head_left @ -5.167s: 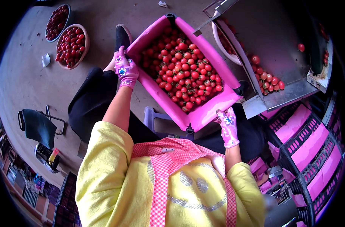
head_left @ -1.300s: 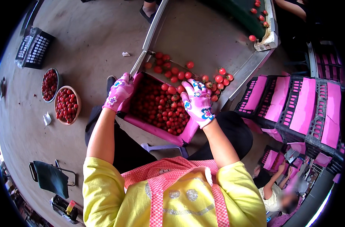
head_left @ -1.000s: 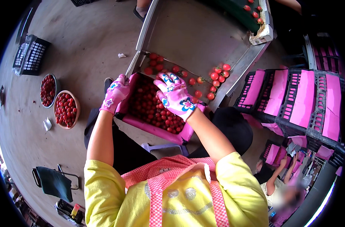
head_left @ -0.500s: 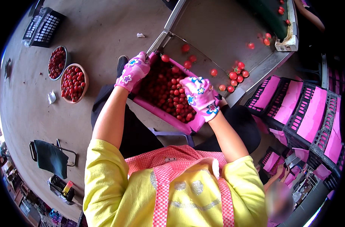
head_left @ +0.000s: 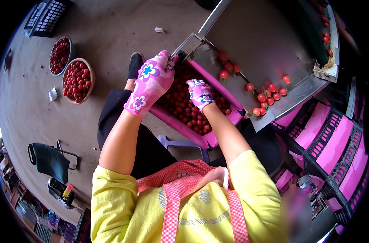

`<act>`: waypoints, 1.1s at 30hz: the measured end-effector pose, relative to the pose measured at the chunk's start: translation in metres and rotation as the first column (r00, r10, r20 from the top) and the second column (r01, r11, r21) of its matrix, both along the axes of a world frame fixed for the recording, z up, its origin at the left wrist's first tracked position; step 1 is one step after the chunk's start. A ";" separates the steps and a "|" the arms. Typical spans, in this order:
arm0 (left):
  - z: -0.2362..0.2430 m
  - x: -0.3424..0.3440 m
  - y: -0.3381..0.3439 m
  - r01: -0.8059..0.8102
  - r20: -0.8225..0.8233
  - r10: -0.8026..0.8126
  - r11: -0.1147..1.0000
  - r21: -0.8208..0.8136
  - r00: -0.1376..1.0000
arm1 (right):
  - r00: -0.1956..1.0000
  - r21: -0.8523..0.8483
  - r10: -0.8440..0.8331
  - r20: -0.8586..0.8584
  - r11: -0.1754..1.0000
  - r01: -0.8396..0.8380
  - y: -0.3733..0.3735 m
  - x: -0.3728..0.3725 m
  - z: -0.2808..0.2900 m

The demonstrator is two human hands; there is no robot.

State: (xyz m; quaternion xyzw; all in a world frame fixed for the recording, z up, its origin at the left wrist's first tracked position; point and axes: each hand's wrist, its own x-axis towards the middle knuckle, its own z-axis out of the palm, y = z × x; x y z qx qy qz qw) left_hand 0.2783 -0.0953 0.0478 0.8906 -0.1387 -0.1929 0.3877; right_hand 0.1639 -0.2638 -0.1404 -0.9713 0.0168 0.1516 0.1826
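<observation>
My left hand, in a pink flowered glove, is closed around the end of a thin metal rod at the corner of the metal chute. My right hand, gloved alike, is over the middle of a pink-lined crate full of small red tomatoes. Its fingers curl inward, and whatever they may hold is hidden. Beyond the crate's far edge, several loose tomatoes lie on the sloping metal chute, some gathered along its right-hand rim.
Two round tubs of tomatoes, one grey and one tan, stand on the floor at left. A dark basket is behind them. Black crates with pink liners are stacked at right. A folding chair stands at lower left.
My right hand has moved left and inward from the crate's right side to over its middle. My left hand still grips the rod. Tomatoes on the chute have shifted position.
</observation>
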 end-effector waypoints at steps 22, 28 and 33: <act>0.004 -0.001 -0.001 0.016 0.072 -0.016 1.000 0.000 0.997 | 0.872 0.557 -0.251 -0.419 0.688 0.466 -0.011 -0.001 0.010; 0.007 -0.004 0.004 0.005 0.058 -0.006 1.000 0.025 0.998 | 0.923 0.101 0.086 -0.374 0.994 -0.051 0.045 0.018 0.016; 0.009 -0.001 -0.004 0.055 0.024 -0.057 0.996 0.068 0.998 | 0.964 0.403 -0.099 -0.247 0.894 0.195 0.052 -0.006 -0.056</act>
